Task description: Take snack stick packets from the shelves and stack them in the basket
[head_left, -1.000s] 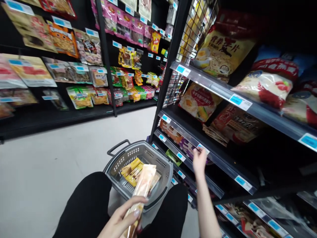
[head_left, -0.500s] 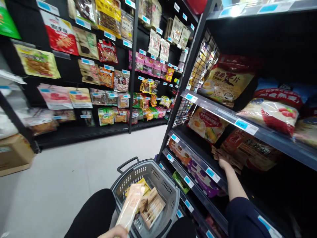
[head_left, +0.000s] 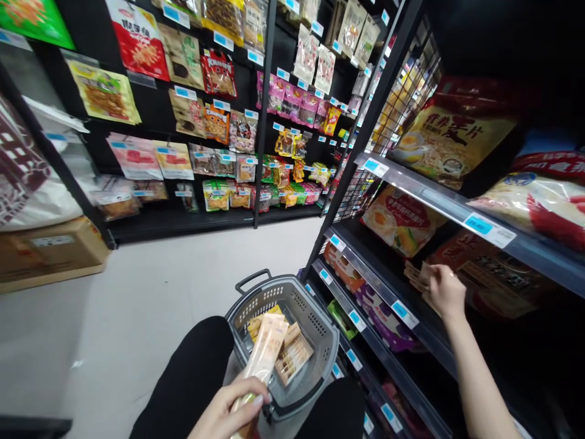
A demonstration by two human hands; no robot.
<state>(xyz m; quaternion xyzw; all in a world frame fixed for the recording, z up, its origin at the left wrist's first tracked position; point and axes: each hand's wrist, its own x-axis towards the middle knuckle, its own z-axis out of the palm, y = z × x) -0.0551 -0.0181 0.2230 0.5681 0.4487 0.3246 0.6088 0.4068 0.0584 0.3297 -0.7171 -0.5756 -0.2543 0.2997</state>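
Observation:
My left hand (head_left: 235, 405) is closed around long, slim cream-coloured packets (head_left: 265, 346), which it holds slanting up over the grey shopping basket (head_left: 329, 332). Inside the basket lie a flat pack of brown-and-cream sticks (head_left: 295, 360) and yellow packets (head_left: 256, 326). On the right, my right hand (head_left: 446, 292) reaches into a shelf with its fingers pinched at a tan paper packet. Other flat tan packets (head_left: 415, 277) lie just left of it. Behind this hand stands a large brown-red bag (head_left: 493, 274); my fingers partly cover the tan packets.
Black shelving (head_left: 402, 314) with price tags rises close on the right, holding bags of cereal (head_left: 450, 137). Across the pale floor (head_left: 150, 317) a rack of hanging snack bags (head_left: 139, 42) runs along the back. A cardboard box (head_left: 55, 253) stands at left.
My view has swung a little, shifting the rack and basket rightward. The left hand has come further up into view with its packets. My right hand has lifted slightly, fingers pinched at the tan packets.

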